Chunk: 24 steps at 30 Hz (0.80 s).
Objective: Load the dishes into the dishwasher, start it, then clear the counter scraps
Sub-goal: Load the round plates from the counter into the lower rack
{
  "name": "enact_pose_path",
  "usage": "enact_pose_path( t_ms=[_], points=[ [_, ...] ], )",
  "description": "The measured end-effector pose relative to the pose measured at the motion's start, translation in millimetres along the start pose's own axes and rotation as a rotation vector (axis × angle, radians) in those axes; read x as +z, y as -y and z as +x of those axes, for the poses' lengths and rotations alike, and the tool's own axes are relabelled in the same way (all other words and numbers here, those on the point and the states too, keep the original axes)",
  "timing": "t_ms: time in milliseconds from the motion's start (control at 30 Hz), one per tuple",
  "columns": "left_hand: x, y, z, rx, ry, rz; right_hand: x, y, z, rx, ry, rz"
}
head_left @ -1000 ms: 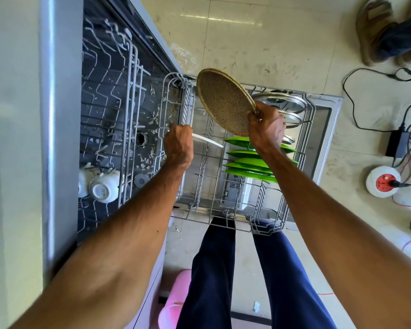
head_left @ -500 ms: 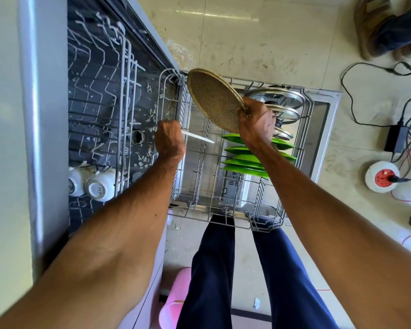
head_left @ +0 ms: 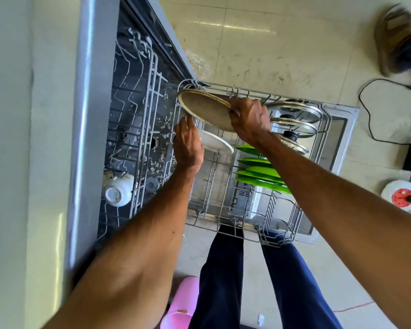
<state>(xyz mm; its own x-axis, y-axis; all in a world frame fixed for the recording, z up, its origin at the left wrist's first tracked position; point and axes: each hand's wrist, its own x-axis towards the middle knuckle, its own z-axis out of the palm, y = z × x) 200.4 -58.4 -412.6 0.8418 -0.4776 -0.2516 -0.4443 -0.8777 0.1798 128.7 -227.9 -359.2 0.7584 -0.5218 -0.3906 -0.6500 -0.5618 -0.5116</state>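
Note:
The dishwasher's lower rack [head_left: 233, 219] is pulled out over the open door. My right hand [head_left: 249, 121] grips a brown speckled plate [head_left: 205, 109] by its rim, tilted low over the rack's far left corner. My left hand [head_left: 188, 148] holds a white plate [head_left: 215, 142] just below it, inside the rack. Several green plates [head_left: 259, 172] stand in the rack's middle. Glass lids with steel rims [head_left: 294, 115] stand at the far right. A white cup [head_left: 118, 192] sits upside down in the upper rack [head_left: 138, 110].
Food scraps lie scattered on the dishwasher floor [head_left: 161, 143]. My legs in dark trousers [head_left: 223, 276] stand at the rack's near edge. A pink bin [head_left: 183, 302] is by my left leg. Cables and a round power socket [head_left: 402, 195] lie on the floor at right. Another person's sandalled foot [head_left: 394, 39] is at top right.
My right hand has lowered and flattened the brown plate toward the rack's far left corner. My left hand has shifted up with the white plate, which now shows more of its face.

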Motion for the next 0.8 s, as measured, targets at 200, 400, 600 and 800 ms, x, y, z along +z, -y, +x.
enact_pose_path(
  t_ms=[200,400,600,800],
  points=[
    [5.1,6.7,-4.3,0.060,0.075,-0.080,-2.7,-4.9,7.7,-0.084,0.089,-0.055],
    [3.2,18.0,-25.6,-0.067,0.083,-0.147,-5.9,-2.1,4.6,-0.153,0.119,-0.025],
    [0.1,16.6,-31.7,-0.105,0.118,-0.143,-5.2,-7.1,6.0,-0.170,0.107,-0.005],
    [-3.5,13.3,-32.1,-0.120,0.130,-0.133,-2.3,0.1,13.6,-0.213,0.144,-0.039]
  ],
)
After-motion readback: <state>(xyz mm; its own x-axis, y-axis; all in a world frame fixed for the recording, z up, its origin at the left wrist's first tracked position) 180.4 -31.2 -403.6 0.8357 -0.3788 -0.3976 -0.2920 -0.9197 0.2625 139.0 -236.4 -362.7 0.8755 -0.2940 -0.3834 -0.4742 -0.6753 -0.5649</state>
